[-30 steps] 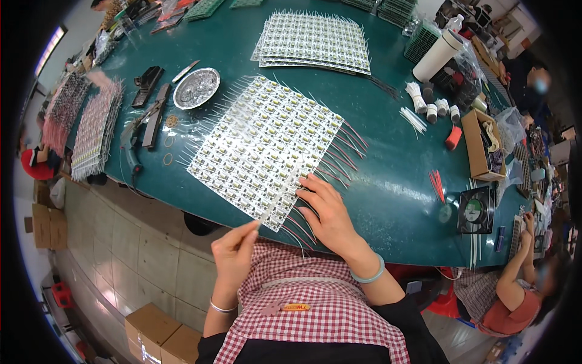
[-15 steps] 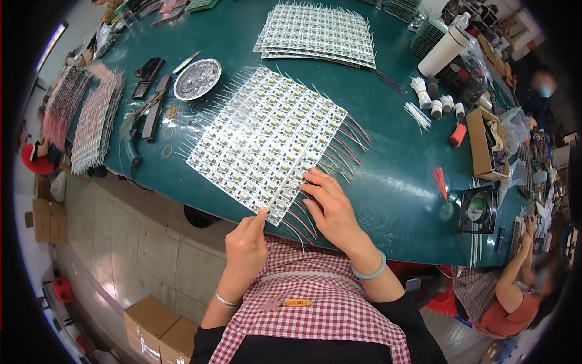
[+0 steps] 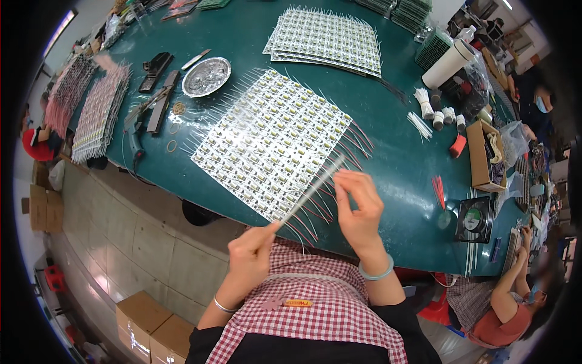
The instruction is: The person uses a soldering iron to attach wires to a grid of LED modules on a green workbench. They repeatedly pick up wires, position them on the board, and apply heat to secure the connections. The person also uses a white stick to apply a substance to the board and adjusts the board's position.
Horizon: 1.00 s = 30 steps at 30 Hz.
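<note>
My left hand (image 3: 251,249) is closed in a pinch on the lower end of a thin pale strip (image 3: 309,193), which slants up and to the right and is blurred by motion. Beside the strip's upper part, my right hand (image 3: 362,209) has its fingers bent in with the thumb near them; whether anything is between them cannot be made out. Under and beyond the strip lies a square panel of small white circuit boards (image 3: 267,142), with rows of yellowish parts. Thin pale wires stick out along its left edge, and red and dark wires (image 3: 354,142) along its right.
A stack of similar panels (image 3: 324,39) lies at the far side of the green table (image 3: 400,182). Left of my panel are a foil dish (image 3: 207,77) and a soldering iron (image 3: 134,145). A fan (image 3: 476,218), bundled white tubes (image 3: 423,103) and a co-worker (image 3: 512,297) are at right.
The strip has been lifted off the panel and swung right, with my left hand moving slightly right and down. My right hand has left the panel's edge, moving right.
</note>
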{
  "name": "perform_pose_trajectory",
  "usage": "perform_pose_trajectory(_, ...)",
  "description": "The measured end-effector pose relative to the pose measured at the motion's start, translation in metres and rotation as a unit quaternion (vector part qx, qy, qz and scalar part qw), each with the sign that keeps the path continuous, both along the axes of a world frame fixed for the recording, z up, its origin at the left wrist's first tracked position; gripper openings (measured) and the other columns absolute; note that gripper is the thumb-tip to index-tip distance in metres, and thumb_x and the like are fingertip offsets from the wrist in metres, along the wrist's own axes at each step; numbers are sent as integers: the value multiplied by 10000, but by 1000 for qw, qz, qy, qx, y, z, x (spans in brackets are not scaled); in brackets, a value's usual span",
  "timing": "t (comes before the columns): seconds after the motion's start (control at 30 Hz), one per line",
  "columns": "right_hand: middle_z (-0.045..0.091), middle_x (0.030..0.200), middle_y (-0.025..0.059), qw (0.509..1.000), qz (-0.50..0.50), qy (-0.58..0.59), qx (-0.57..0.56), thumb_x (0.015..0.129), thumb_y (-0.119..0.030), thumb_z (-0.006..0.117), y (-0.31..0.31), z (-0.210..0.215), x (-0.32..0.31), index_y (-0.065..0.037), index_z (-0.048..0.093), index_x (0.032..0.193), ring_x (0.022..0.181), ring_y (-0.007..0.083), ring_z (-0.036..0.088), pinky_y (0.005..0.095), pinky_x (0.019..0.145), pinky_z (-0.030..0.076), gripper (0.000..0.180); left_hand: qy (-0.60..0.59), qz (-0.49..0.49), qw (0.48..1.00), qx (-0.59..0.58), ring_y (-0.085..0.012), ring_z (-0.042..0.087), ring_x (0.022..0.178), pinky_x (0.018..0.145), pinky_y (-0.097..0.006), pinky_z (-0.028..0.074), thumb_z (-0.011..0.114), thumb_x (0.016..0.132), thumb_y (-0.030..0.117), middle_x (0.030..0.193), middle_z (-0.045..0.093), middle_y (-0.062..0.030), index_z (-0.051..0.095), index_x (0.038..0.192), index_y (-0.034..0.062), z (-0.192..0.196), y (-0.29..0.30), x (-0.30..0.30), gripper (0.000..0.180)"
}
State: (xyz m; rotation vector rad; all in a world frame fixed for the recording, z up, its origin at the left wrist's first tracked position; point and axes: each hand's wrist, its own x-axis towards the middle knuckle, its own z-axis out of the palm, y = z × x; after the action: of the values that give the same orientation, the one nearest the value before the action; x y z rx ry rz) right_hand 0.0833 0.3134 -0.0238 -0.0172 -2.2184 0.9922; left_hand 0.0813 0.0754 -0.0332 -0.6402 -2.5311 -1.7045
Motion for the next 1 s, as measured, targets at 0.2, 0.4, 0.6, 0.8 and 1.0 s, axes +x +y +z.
perform_pose_trajectory(0.2,689,1136,129,991,56,54,109,792,119,645,18,31,-42,4,702,1045,1091,331,651,404,890,545,284,43,45,996,-70,-214,642,659,601,-305,484,633,920,-81,822,677,-159,730,1168,-17,-1,0,-22,274)
perform_pose_trajectory(0.4,661,1180,77,975,139,-72,158,786,103,574,22,-28,-77,-42,683,1060,1143,292,620,390,900,548,329,164,12,965,-205,-287,669,703,612,-363,534,623,797,-108,914,683,-135,667,1293,-5,-26,4,-15,508)
perform_pose_trajectory(0.6,683,1060,117,983,142,-42,112,792,154,585,23,-42,-77,-3,677,990,1025,320,656,393,861,551,269,180,0,956,-230,-291,657,719,606,-369,526,604,781,-126,953,676,-141,641,1349,25,-27,1,-15,589)
perform_pose_trajectory(0.8,656,972,59,983,112,-29,143,775,94,589,21,-45,-79,-30,643,889,937,268,640,383,749,548,177,190,-9,953,-237,-279,652,736,617,-361,524,596,755,-129,971,679,-129,631,1358,12,-26,0,-11,620)
perform_pose_trajectory(1.0,648,955,56,972,106,-57,203,765,86,604,17,-36,-76,-30,631,879,936,270,635,388,764,541,165,163,-70,939,-294,-266,645,759,599,-356,521,614,742,-81,975,637,-118,606,1364,-19,-8,-2,-16,625)
